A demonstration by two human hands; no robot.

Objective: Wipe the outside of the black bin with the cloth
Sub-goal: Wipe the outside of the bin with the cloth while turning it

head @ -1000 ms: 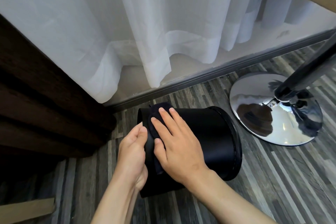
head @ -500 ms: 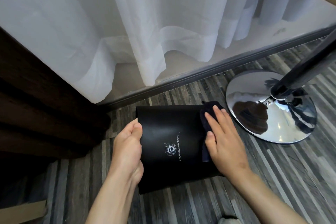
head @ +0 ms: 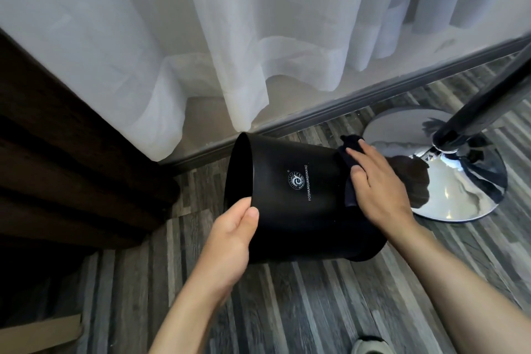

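Two bare forearms reaching forward from the bottom edge, over grey striped wood-look flooring (head: 287,310). Left hand (head: 230,241) nearest, closed around the edge of a black bin (head: 287,204), thumb pressed on the outer wall, other fingers hidden behind the edge. Bin tipped on its side and held at a slant between the two hands, one end by the left hand, the other end low and to the right, beneath the right forearm; contact with the floor impossible to judge. Small round white emblem with a line of white lettering (head: 298,181) on the upturned wall, roughly midway between the hands. Right hand (head: 376,181) a little farther off, laid flat with fingers extended, pressing a dark cloth (head: 349,164) against the outside of the bin; cloth bunched under the fingers and palm, showing on the side toward the left hand and past the fingertips. Just beyond and to the right of the right hand, a polished round chrome base (head: 459,198) with a dark pole (head: 488,98) leaning up and out of frame. To the left of the left hand, dark brown panelling (head: 57,152). Farthest away, past both hands, a grey skirting strip (head: 373,100) and sheer white curtains (head: 201,37) hanging down to it
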